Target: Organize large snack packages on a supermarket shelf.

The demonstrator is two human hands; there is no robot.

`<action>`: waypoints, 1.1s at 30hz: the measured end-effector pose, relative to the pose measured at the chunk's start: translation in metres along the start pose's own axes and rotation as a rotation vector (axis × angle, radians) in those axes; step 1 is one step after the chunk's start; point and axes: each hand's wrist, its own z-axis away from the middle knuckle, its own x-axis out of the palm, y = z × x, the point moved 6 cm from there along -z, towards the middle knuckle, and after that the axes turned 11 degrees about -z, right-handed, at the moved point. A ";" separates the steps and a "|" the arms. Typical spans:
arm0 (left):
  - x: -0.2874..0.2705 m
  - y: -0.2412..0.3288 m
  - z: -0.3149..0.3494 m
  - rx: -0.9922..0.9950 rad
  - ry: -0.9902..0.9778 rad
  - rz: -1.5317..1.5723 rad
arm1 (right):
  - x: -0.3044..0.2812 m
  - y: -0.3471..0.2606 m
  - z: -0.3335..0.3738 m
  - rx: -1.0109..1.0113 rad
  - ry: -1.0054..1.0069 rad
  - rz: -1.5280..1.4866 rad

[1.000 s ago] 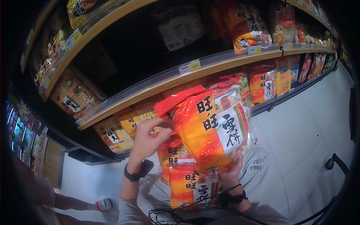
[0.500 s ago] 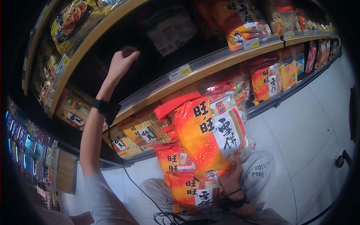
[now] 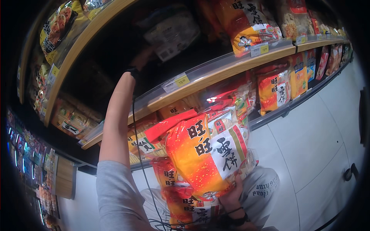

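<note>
Holding the orange bag (image 3: 203,158) from below is the right hand (image 3: 232,195).

Front bag (image 3: 206,158): in my right hand (image 3: 232,194), before the shelves (image 3: 221,79). Further bags (image 3: 178,211): beneath it. My left hand (image 3: 143,57): inside, near a package (image 3: 173,36).

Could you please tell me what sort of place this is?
Most likely a shop's snack aisle: packaged snacks stand on tiered shelves, with price tags along the edges.
</note>
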 end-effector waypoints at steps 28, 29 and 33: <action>-0.056 0.057 0.116 -0.018 0.457 -0.725 | 0.009 -0.008 -0.001 -0.015 -0.138 -0.070; -0.060 0.057 0.119 0.027 0.512 -0.749 | 0.010 -0.006 -0.001 -0.003 -0.143 -0.067; -0.101 0.023 0.099 -0.156 0.466 -0.747 | 0.006 -0.005 -0.004 0.003 -0.200 -0.067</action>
